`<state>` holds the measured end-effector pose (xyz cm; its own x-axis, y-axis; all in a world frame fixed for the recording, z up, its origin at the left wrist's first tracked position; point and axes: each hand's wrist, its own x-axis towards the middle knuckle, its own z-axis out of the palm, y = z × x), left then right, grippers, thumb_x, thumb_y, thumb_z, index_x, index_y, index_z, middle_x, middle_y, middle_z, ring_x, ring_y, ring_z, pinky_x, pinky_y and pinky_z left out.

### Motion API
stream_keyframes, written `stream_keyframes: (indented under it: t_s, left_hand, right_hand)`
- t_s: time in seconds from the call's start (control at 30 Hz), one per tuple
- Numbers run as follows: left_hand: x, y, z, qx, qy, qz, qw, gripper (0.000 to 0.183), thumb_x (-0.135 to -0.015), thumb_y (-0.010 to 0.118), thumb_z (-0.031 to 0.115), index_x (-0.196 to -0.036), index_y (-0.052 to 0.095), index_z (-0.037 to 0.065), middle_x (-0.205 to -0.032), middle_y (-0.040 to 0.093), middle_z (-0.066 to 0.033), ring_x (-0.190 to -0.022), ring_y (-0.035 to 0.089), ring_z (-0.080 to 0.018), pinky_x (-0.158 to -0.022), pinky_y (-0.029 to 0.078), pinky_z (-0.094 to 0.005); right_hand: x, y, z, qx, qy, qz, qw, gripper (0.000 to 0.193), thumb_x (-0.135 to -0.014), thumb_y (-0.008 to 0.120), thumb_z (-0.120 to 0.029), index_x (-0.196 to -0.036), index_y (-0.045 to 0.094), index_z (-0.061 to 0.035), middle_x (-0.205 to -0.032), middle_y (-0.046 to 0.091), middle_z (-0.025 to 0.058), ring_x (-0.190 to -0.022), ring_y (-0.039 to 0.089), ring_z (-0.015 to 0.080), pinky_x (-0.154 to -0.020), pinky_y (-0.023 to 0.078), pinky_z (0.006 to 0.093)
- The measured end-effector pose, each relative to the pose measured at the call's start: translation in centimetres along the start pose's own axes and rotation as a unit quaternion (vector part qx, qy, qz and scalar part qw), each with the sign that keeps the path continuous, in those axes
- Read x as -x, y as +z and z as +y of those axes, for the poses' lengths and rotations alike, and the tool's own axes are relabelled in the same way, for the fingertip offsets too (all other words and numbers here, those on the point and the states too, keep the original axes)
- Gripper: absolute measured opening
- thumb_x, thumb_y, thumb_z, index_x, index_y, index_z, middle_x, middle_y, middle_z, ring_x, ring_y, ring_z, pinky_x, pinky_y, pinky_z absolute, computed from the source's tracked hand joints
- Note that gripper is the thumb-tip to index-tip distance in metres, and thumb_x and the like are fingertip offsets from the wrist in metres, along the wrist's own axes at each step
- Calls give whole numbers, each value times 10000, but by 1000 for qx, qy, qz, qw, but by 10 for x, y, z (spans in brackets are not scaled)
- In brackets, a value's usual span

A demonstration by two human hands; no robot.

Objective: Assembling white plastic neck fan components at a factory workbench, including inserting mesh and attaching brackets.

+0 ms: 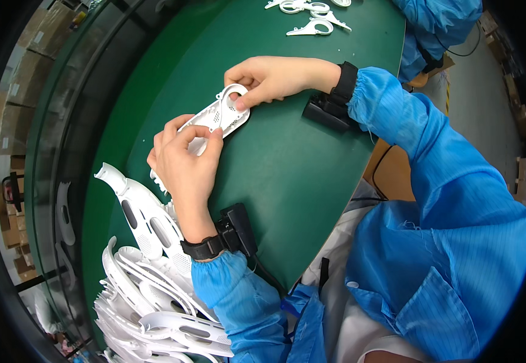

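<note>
White plastic: one perforated shell (pixel 219 115) above the green table (pixel 293 181), its left end pinched by the left hand (pixel 184 158), its ringed right end by the right hand (pixel 269 80). Two black wrist devices (pixel 239 230); one pile of curved white shells (pixel 154 296), overlapped beyond counting, crowding the left forearm; at least four white ring parts (pixel 309 28) at the far end. Bare tabletop extends between hands and near edge.

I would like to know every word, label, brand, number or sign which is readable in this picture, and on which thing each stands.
There is no text that I can read.
White part in the left hand and right hand: no legible marking.
Stacked cartons: pale patches, perhaps labels, too small and blurred.
Black wrist devices: nothing legible.
</note>
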<state>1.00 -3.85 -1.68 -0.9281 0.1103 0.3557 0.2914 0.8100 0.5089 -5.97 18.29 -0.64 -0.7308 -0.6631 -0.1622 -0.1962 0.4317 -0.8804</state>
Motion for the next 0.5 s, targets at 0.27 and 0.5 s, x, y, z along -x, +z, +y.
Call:
stream_keyframes:
  t_s: [0.27, 0.5]
  left_hand:
    - [2, -2, 3, -9, 10, -9, 1000, 156, -659, 730, 225, -642, 646, 95, -1089, 647, -27, -1046, 533, -227, -968, 275, -385]
    - [3, -2, 3, 27, 17, -6, 999, 189, -641, 719, 208, -579, 594, 80, -1093, 643, -32, -1032, 533, -225, -950, 275, -376]
  right_hand:
    - [-9, 2, -1, 187, -111, 44, 975, 295, -722, 737, -237, -878, 558, -61, -630, 551, 46, -555, 531, 173, -501, 387, 322]
    - [-19, 2, -7, 306, -158, 38, 938, 336, -677, 756, -253, -864, 540, -76, -653, 591, 54, -612, 598, 264, -511, 407, 377]
